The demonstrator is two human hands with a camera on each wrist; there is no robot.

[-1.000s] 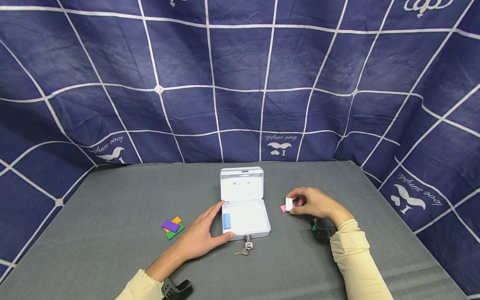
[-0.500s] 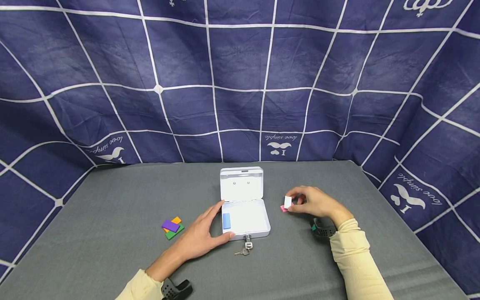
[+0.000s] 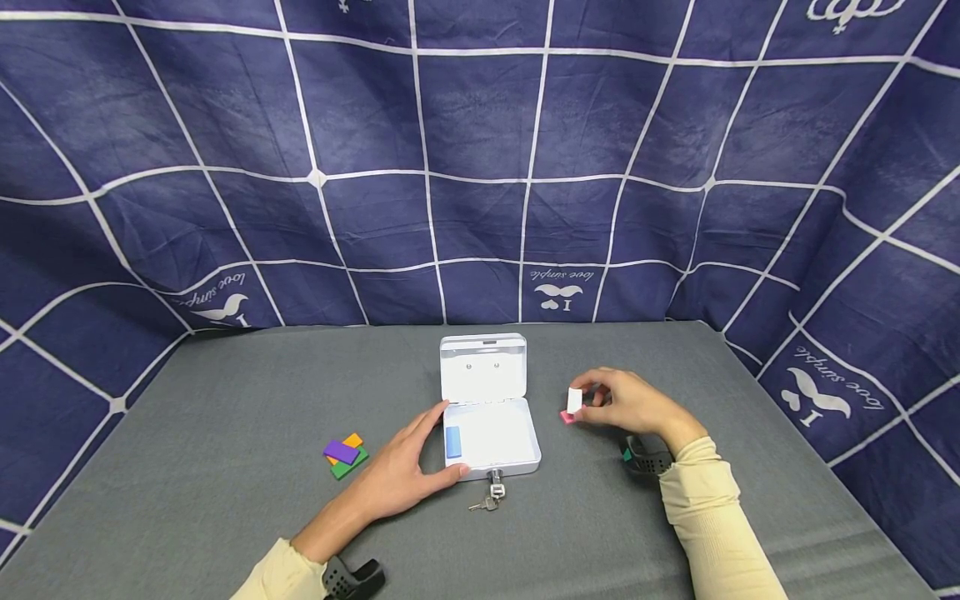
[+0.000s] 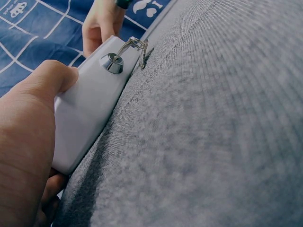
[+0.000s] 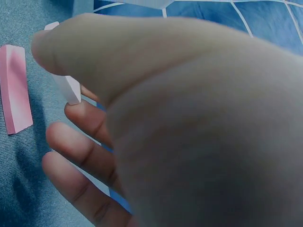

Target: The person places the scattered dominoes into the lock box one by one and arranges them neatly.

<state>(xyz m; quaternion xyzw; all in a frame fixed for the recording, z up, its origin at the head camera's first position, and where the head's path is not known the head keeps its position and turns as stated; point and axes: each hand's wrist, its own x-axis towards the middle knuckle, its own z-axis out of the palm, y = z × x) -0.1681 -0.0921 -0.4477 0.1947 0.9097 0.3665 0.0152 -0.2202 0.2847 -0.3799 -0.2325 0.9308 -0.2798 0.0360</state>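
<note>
Even light fills the head view; the right wrist view's close hand (image 5: 175,113) is blurred.

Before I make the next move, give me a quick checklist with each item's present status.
1. White block pinched in the right hand: ok.
2. Pinch firm enough not to slip: cannot tell.
3. White block separate from the pink block: ok, a gap shows in the right wrist view.
4. White box held by the left hand: ok, thumb at its front wall.
5. Lid open: ok, standing up at the back.
6. Bare floor beside the blue block inside: ok.
</note>
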